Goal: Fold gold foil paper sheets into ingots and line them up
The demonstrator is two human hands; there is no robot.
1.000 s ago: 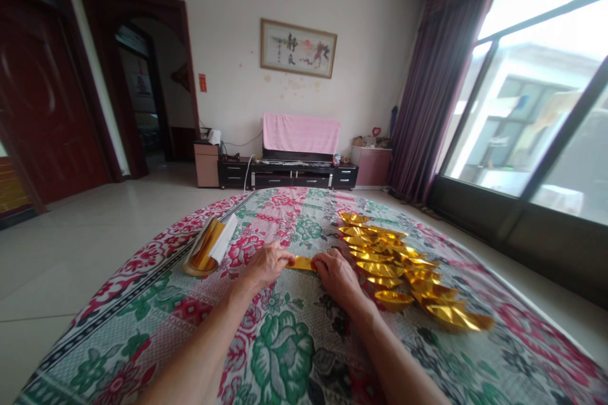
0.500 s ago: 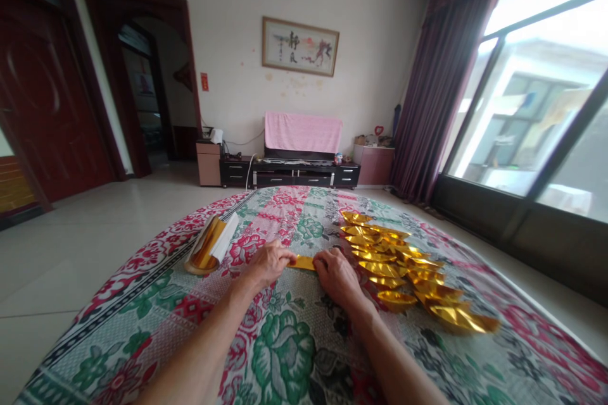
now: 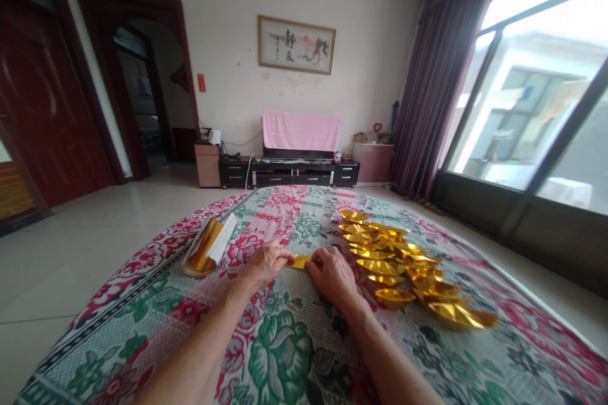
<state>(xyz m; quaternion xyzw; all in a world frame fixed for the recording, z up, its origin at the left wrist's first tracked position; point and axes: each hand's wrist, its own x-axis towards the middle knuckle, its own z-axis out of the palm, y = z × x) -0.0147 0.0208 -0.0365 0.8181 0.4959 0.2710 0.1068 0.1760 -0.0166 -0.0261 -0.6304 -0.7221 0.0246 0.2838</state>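
Note:
A narrow strip of folded gold paper (image 3: 299, 261) lies between my hands, low over the flowered tablecloth (image 3: 280, 354). My left hand (image 3: 268, 264) pinches its left end, and my right hand (image 3: 332, 272) has fingers closed on its right end. Right of my right hand, several shiny gold boat-shaped paper pieces (image 3: 377, 267) sit in overlapping rows. To the left of my left hand lies a curled stack of gold and white paper sheets (image 3: 209, 247).
Beyond the round table stand a low black cabinet (image 3: 294, 176) and a screen under a pink cloth (image 3: 301, 131). A purple curtain (image 3: 427, 88) and large window are at the right, a red door (image 3: 42, 101) at the left.
The view has shifted slightly. Both hands remain on the gold strip, with my right hand's fingers a little nearer my left hand.

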